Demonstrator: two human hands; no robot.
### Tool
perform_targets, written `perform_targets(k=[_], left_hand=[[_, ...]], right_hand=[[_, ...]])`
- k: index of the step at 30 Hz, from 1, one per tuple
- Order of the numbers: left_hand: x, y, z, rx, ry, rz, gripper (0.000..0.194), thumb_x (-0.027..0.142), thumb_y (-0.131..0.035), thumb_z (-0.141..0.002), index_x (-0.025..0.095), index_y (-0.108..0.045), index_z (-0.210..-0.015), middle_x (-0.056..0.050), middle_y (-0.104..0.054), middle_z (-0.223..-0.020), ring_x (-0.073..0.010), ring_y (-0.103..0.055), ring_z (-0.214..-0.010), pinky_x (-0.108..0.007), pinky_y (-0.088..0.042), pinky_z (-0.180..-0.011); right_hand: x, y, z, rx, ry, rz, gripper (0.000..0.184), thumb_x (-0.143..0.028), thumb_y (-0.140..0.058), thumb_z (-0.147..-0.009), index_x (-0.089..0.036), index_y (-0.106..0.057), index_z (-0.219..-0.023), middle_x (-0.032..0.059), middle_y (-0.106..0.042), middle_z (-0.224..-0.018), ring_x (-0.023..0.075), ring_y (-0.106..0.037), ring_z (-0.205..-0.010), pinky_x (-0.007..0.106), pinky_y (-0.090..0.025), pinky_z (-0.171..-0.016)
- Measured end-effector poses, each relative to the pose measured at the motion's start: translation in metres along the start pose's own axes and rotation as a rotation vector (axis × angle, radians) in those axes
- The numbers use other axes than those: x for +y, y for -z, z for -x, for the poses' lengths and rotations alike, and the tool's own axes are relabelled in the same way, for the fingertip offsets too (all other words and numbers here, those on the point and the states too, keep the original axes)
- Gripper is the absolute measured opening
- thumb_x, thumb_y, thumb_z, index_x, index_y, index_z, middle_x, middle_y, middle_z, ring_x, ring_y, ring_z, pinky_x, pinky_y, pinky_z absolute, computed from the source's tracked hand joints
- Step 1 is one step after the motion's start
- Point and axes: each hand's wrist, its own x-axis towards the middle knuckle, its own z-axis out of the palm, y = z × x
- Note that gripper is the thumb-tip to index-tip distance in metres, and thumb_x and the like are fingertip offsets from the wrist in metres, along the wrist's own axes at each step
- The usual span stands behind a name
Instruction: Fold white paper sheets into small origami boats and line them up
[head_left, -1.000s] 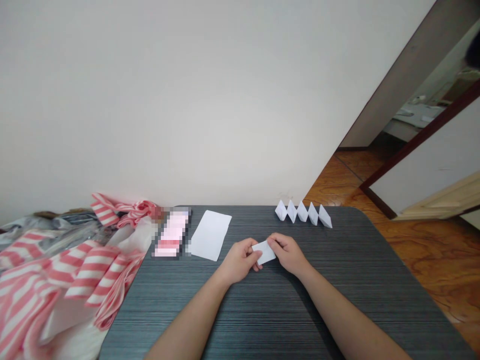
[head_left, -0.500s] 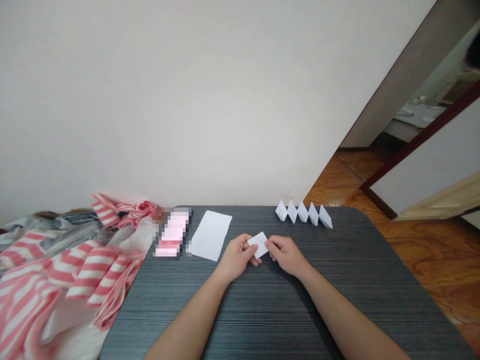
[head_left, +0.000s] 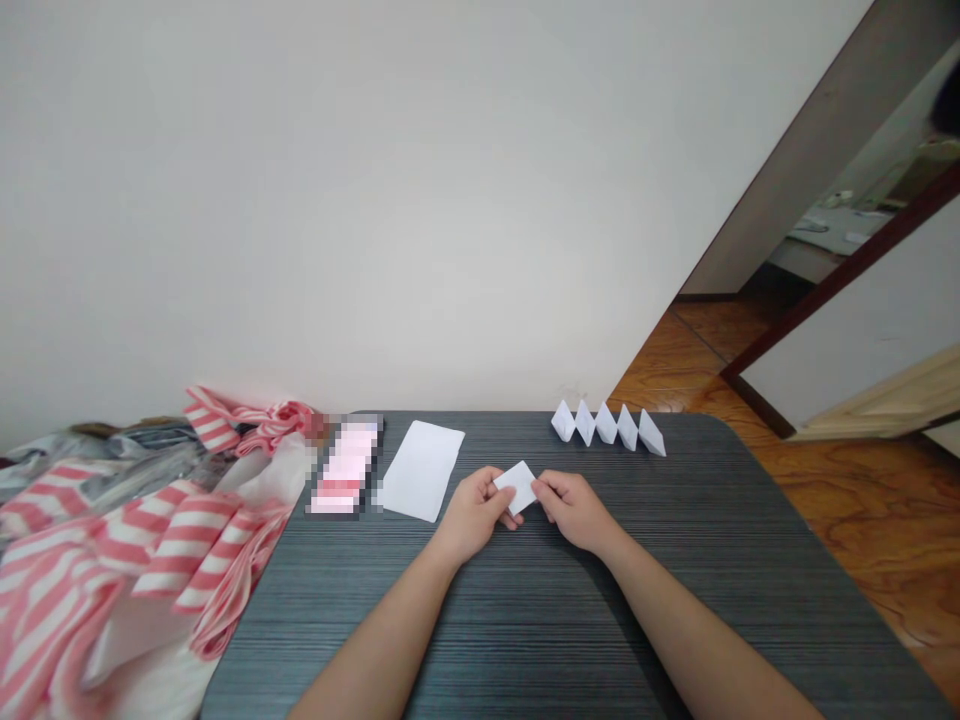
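Note:
Both my hands meet over the middle of a dark striped table (head_left: 570,620). Between them is a small folded white paper (head_left: 517,485), tilted like a diamond. My left hand (head_left: 471,518) pinches its left corner and my right hand (head_left: 571,510) pinches its right corner. A row of several folded white paper boats (head_left: 607,426) stands at the table's far edge, to the right of my hands. A flat white sheet of paper (head_left: 421,468) lies to the left of my left hand.
A blurred pink-and-white rectangle (head_left: 346,467) lies beside the flat sheet. Pink-and-white striped plastic bags (head_left: 127,560) are heaped over the table's left edge. A plain wall rises behind. To the right are a wooden floor (head_left: 847,500) and an open doorway.
The folded paper has been lifted and turned from a flatter lie into a diamond tilt, and both hands have shifted slightly away from me. In the last half second almost nothing moved.

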Motion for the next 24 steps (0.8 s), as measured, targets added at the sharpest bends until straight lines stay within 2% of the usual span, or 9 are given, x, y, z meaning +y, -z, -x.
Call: perform_targets(k=[12, 24], left_hand=[[0.0029, -0.0030, 0.0014, -0.037, -0.020, -0.053, 0.025, 0.035, -0.057, -0.079, 0.014, -0.051, -0.092, -0.005, -0.066, -0.070, -0.0146, -0.063, -0.058, -0.023, -0.048, -0.053], [0.0056, -0.0013, 0.0024, -0.076, 0.001, -0.128, 0.022, 0.033, -0.055, -0.080, 0.013, -0.055, -0.089, -0.006, -0.066, -0.069, -0.0147, -0.062, -0.058, -0.024, -0.048, -0.055]], right_hand=[[-0.0002, -0.0001, -0.0005, 0.024, 0.018, 0.004, 0.029, -0.025, -0.043, -0.089, -0.017, -0.051, -0.062, -0.0029, -0.049, -0.055, 0.0102, -0.044, -0.052, 0.021, -0.033, -0.052], [-0.0036, 0.0025, 0.0003, 0.011, 0.042, -0.008, 0.028, -0.024, -0.044, -0.089, -0.017, -0.051, -0.063, -0.0026, -0.051, -0.056, 0.0109, -0.047, -0.055, 0.022, -0.035, -0.055]])
